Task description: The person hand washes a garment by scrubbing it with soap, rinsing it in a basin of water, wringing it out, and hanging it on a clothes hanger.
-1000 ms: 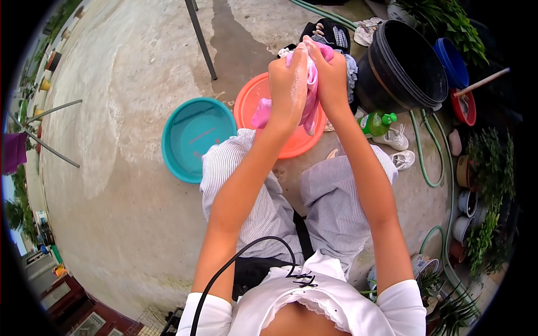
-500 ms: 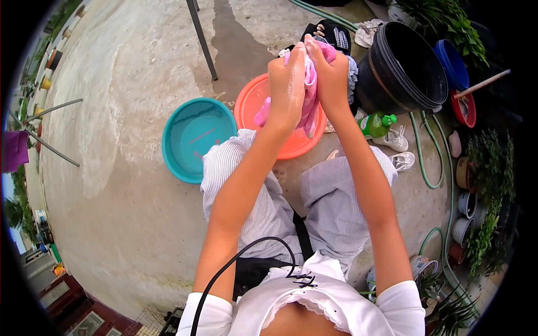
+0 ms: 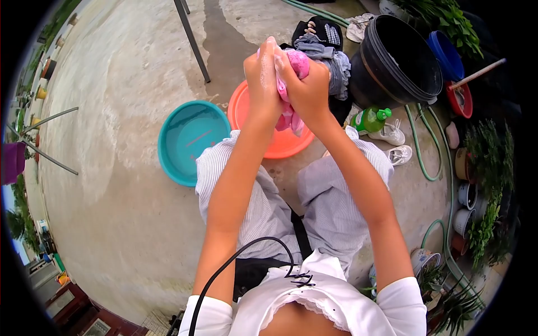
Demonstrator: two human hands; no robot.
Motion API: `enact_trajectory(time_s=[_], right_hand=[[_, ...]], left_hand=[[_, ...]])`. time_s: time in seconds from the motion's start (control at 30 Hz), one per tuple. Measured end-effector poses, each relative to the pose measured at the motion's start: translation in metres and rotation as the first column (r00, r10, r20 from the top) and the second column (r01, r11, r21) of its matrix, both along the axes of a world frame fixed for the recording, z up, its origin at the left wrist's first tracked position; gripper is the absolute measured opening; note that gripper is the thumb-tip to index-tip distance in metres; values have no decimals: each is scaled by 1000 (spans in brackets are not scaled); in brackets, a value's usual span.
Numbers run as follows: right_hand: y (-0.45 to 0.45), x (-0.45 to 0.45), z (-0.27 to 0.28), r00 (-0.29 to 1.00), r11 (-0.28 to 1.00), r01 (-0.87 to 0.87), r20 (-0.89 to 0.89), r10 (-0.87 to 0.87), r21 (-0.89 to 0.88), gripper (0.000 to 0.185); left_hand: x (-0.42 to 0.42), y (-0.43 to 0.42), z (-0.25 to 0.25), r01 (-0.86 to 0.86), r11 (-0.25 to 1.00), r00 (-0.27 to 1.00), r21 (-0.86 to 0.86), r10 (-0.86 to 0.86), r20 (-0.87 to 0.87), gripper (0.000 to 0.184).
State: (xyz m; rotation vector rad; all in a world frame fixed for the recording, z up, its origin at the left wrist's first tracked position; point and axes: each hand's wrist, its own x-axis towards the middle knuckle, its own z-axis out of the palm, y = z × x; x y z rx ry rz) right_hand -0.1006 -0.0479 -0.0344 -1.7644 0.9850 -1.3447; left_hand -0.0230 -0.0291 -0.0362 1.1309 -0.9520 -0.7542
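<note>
A pink cloth (image 3: 290,115) is bunched between my two hands, its lower end hanging over the orange basin (image 3: 240,103). Soap suds coat my left hand (image 3: 262,78), whose fingers are wrapped round the cloth. My right hand (image 3: 305,87) is closed on the same cloth, pressed against the left. Both hands are raised above the basin, hiding much of it. To the left of the orange basin stands a teal basin (image 3: 188,143) holding clear water. What kind of garment the pink cloth is, I cannot make out.
Grey and black clothes (image 3: 336,67) lie beyond the orange basin. A large black bucket (image 3: 392,67), a green soap bottle (image 3: 370,120) and white shoes (image 3: 392,134) stand to the right. A green hose (image 3: 426,162) runs past potted plants. A metal pole (image 3: 193,42) rises at the back.
Both hands have shifted left and pressed closer together, squeezing the pink cloth into a tighter bunch. The grey clothes behind show more now.
</note>
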Motion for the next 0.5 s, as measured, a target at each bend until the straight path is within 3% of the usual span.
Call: enact_trajectory(time_s=[0.1,0.2,0.33,0.43,0.5], right_hand=[[1,-1,3,1000,999,-22,7,22,26,33],[-3,-2,0,1000,1000,-11,-3,11,-12,33],[-14,-2,-5,992,992,81,84,-89,92,36],[-17,-6,-3,994,987,59,83,-72,152,38],[-18,-5,-10,994,988,79,70,-89,133,39]], left_hand=[[5,0,-2,66,997,997,-28,-65,49,38],[0,1,-1,108,994,987,-3,-108,-122,35],[-12,3,6,93,990,944,102,-55,-326,32],[-13,5,3,88,989,972,121,-59,-226,30],[-13,2,2,77,982,949,172,-20,-314,29]])
